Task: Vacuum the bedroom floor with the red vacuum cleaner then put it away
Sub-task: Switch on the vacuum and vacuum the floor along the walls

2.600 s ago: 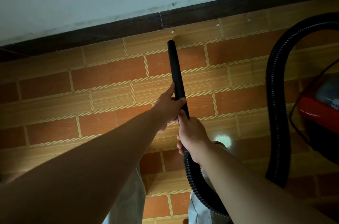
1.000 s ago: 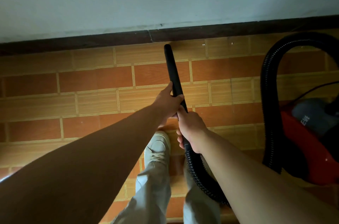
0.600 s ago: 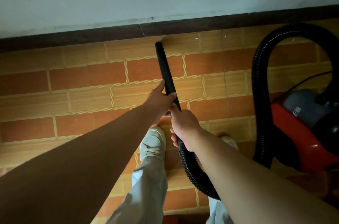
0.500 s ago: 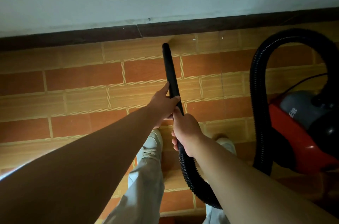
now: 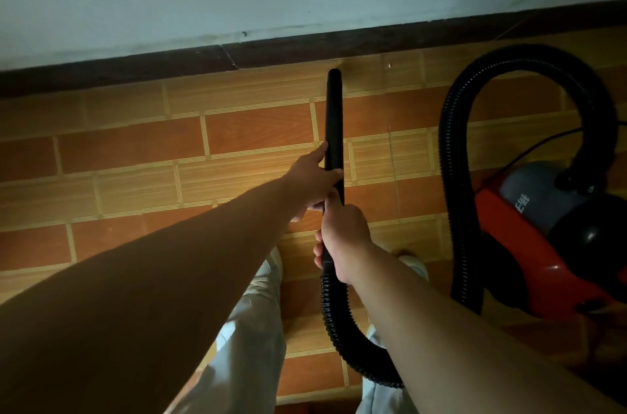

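- Biggest worry first: the red vacuum cleaner (image 5: 529, 244) sits on the floor (image 5: 129, 149) well to the right of the grip, tied to it by the hose (image 5: 454, 176). A long sweep leftward would likely pull that loop taut and drag or tip the body.
- Behind the grip, the hose sags down between the person's shoes (image 5: 268, 271). A step forward could trap it underfoot and jerk the tube (image 5: 334, 115) off line.
- Right of the grip, past the hose loop, a thin cord (image 5: 543, 138) trails over the tiles and could snag if the cleaner rolls.
- Ahead of the grip, the tube's tip lies just short of the skirting board (image 5: 135, 71). A hard shove would knock the wood, and raised hands would lift the mouth clear of the dust.
- The grip itself: the left hand (image 5: 314, 181) wraps the tube in front, thumb laid along it. The right hand (image 5: 342, 237) curls round it directly behind, at the joint with the ribbed hose, and the two hands touch.
- Now the looks: the cleaner has a glossy red shell, a grey top with pale lettering and a rounded black side.
- The hose is black and ribbed, and arches high to the right of the grip.
- The tube is slim, straight and matte black, with no brush head visible.
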Demonstrator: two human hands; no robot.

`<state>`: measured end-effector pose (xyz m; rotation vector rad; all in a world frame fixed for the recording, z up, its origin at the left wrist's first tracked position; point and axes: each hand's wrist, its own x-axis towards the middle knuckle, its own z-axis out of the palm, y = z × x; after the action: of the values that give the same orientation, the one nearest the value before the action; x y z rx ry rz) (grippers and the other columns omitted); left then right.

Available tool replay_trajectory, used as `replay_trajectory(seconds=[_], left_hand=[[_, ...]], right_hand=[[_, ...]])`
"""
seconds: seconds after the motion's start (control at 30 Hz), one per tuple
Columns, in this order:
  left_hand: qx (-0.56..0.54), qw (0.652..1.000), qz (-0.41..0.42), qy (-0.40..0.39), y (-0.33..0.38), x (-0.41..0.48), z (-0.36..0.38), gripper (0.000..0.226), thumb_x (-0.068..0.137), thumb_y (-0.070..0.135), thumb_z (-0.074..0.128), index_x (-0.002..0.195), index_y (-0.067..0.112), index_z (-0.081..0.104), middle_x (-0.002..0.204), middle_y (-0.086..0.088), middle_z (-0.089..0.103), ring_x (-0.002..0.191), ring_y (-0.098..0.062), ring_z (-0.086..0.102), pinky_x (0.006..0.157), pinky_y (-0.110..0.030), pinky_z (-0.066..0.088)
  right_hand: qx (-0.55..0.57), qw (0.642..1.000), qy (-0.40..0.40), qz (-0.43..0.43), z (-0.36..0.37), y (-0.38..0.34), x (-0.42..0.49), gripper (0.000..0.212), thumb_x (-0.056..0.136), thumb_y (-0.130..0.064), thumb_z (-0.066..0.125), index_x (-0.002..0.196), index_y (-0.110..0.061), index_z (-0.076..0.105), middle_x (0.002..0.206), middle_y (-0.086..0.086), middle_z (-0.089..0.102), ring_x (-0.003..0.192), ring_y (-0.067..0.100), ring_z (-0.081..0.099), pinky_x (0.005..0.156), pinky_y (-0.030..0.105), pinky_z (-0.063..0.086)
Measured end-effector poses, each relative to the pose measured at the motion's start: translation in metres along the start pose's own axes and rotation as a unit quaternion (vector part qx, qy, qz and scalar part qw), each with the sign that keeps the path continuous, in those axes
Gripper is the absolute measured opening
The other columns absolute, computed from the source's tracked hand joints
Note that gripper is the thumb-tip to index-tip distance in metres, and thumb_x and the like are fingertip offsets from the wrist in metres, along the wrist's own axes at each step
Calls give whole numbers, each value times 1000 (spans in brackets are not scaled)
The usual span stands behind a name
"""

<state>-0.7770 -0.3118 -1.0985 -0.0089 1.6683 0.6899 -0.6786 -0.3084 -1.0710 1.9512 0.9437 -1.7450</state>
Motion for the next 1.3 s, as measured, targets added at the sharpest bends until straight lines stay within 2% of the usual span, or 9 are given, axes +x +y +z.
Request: replay_trajectory(seconds=[0.2,0.4,0.57,0.67,0.8,0.87,1.0,1.17,1.3], left_hand=[[44,999,4,-16,8,1,16,69,101,19,61,156,44,28,113,-12,69,87,-22,66,54,-27,50],[64,998,21,-17,24,9,42,66,102,19,60,157,40,30,110,-12,68,73,-18,62,39,-16,45],[70,997,33,-15,36,19,59,67,102,19,59,158,39,28,115,-14,67,76,-22,64,38,-16,44],[76,996,32,-18,40,21,65,67,102,19,60,158,39,29,111,-15,68,79,-25,65,39,-18,46],[80,996,32,-23,39,17,72,66,102,17,59,158,37,29,108,-11,67,76,-20,64,39,-16,46],[77,996,35,-14,37,16,75,65,102,18,59,158,37,30,115,-10,67,81,-19,66,43,-20,49],[53,997,46,25,34,17,78,65,102,19,58,158,32,29,124,-11,66,93,-23,69,68,-33,57],[-9,998,20,61,24,7,71,67,102,18,59,159,35,27,121,-13,68,83,-20,68,47,-23,50],[-38,998,-9,46,11,-12,68,71,102,15,59,160,36,23,116,-14,69,89,-23,70,50,-23,54]], right_hand=[[56,998,-3,18,-11,4,0,57,105,-61,35,107,-16,69,54,3,54,39,18,50,50,29,47],[75,997,11,20,-34,-5,4,55,105,-59,34,109,-14,66,67,6,57,47,19,53,49,26,47],[84,996,9,22,-54,-15,13,55,105,-60,36,106,-15,68,65,6,57,45,18,52,49,25,46],[94,995,7,22,-60,-16,15,54,105,-59,35,105,-16,69,68,5,57,46,18,51,49,25,46],[91,995,2,26,-63,-8,14,54,105,-59,35,109,-15,67,69,5,57,48,18,53,49,26,47],[75,997,1,27,-66,-9,14,53,106,-56,35,111,-12,63,67,5,56,47,18,52,50,26,46],[18,1000,-13,11,-76,-17,17,51,108,-52,34,110,-8,60,63,6,54,44,19,49,48,26,44],[-65,997,-51,-2,-83,-15,15,53,106,-56,32,108,-10,59,59,6,53,46,22,50,50,28,44],[-70,995,-72,1,-85,2,3,52,105,-58,33,104,-19,66,58,6,53,46,20,50,48,28,44]])
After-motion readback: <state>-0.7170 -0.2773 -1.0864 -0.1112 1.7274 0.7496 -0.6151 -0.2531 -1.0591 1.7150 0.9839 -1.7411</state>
